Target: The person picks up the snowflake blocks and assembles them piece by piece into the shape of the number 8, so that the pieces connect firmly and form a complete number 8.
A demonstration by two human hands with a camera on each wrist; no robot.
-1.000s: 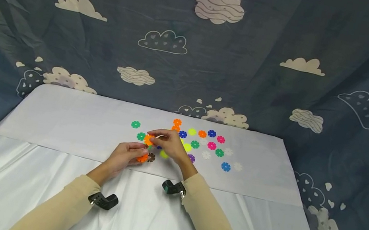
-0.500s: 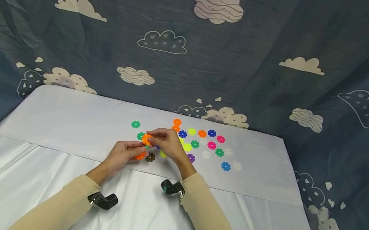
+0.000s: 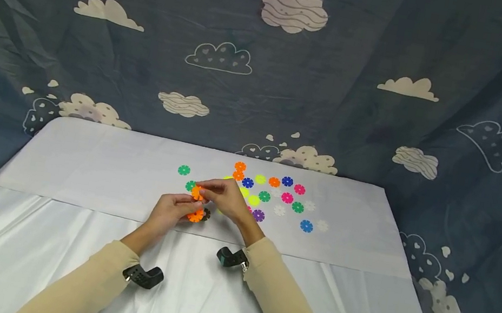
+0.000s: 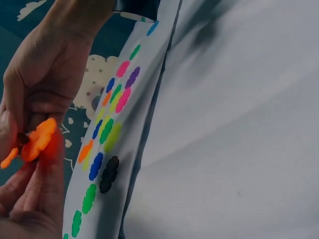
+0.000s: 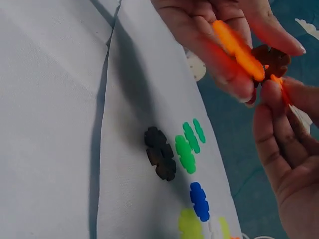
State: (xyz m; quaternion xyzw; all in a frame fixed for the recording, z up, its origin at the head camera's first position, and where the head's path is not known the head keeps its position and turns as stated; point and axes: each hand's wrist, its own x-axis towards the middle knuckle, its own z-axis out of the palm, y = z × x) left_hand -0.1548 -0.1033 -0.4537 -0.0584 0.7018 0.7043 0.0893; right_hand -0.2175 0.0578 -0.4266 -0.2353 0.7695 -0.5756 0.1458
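The left hand (image 3: 169, 212) pinches an orange disc (image 3: 195, 216) over the table (image 3: 81, 168); a brown disc (image 5: 276, 60) sits between the two hands. Just to the far side, the right hand (image 3: 227, 197) pinches a second orange disc (image 3: 197, 192). The discs look light, thin and stiff, perhaps slippery; a rim pinch, slots uncovered, should suit. Right lies a purple disc (image 3: 258, 216).

At the lower left of the frame my left hand (image 4: 30, 201) grips an orange disc (image 4: 40, 140) — my right hand (image 4: 47, 74) fills the upper left, fingertips at a second orange piece (image 4: 9, 158). Right of both, coloured discs (image 4: 105, 132) lie in a slanting band on white cloth (image 4: 224, 134) — a dark piece (image 4: 109, 174) among them.
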